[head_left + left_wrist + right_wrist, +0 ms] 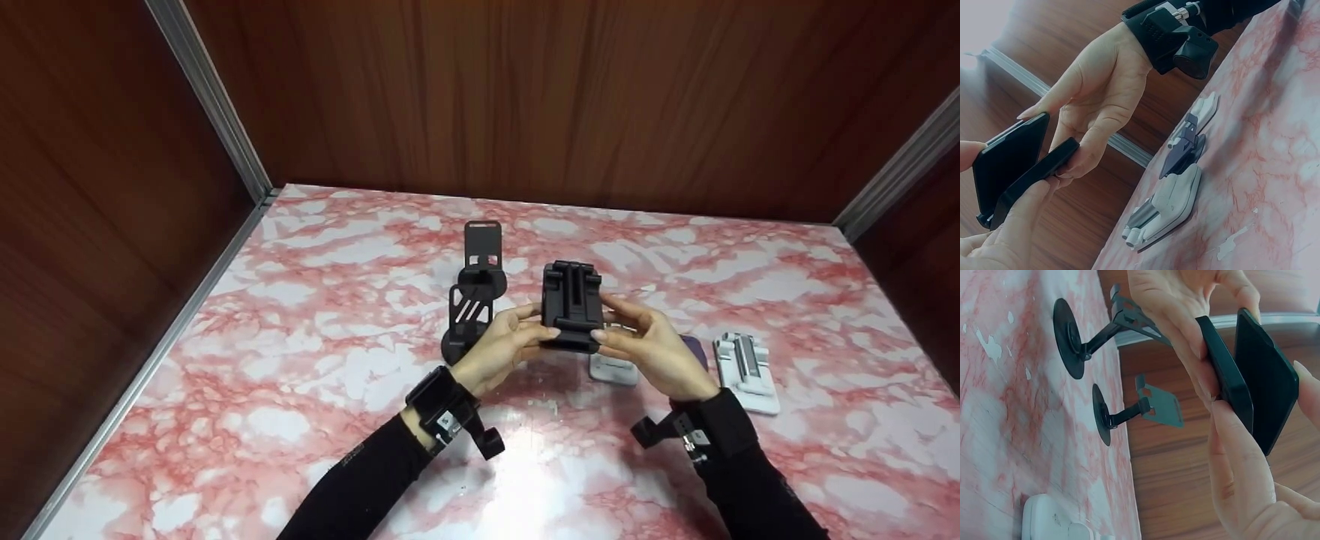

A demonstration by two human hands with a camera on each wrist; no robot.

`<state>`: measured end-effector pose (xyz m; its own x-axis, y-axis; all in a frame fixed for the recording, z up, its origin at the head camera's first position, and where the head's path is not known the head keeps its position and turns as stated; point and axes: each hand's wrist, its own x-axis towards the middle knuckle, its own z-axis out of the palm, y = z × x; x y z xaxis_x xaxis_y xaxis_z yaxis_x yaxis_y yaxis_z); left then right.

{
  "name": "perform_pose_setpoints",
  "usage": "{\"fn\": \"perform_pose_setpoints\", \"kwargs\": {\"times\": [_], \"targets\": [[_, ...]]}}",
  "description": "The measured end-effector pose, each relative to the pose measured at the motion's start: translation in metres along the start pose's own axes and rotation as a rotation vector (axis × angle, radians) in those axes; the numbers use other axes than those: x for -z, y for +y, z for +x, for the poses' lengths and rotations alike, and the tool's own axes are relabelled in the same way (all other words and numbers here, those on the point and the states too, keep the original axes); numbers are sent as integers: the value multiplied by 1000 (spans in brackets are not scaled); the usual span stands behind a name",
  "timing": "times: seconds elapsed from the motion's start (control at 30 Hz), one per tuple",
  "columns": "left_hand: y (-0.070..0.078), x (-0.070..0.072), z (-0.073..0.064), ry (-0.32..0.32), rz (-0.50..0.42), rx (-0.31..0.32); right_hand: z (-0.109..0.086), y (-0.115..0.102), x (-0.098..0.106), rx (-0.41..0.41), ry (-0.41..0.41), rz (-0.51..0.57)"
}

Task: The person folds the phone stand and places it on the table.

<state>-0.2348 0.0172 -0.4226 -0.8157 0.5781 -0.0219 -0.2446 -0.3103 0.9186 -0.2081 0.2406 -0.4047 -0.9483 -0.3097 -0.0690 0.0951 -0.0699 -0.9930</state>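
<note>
A black folding phone stand (574,304) is held up above the table between both hands. My left hand (504,346) grips its left lower edge, thumb on the front and fingers behind. On the opposite edge my right hand (654,351) pinches it the same way. Seen from the side in the left wrist view, the phone stand (1012,154) has its two plates parted in a narrow V, joined at one end. The right wrist view also shows the gap between the plates of the phone stand (1268,382), with fingers on both outer faces.
Two black stands with round bases, a rear one (483,244) and a nearer one (471,330), stand unfolded to the left. Folded on the right lie a white stand (613,373), partly hidden purple stand (694,349) and another white stand (750,382). Wooden panels (525,97) enclose the table.
</note>
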Motion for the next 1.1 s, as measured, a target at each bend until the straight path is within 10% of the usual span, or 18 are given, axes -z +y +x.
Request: {"fn": "perform_pose_setpoints", "kwargs": {"times": [1.1], "targets": [[-3, -2, 3, 27, -27, -23, 2, 8, 1, 55, 49, -57]]}}
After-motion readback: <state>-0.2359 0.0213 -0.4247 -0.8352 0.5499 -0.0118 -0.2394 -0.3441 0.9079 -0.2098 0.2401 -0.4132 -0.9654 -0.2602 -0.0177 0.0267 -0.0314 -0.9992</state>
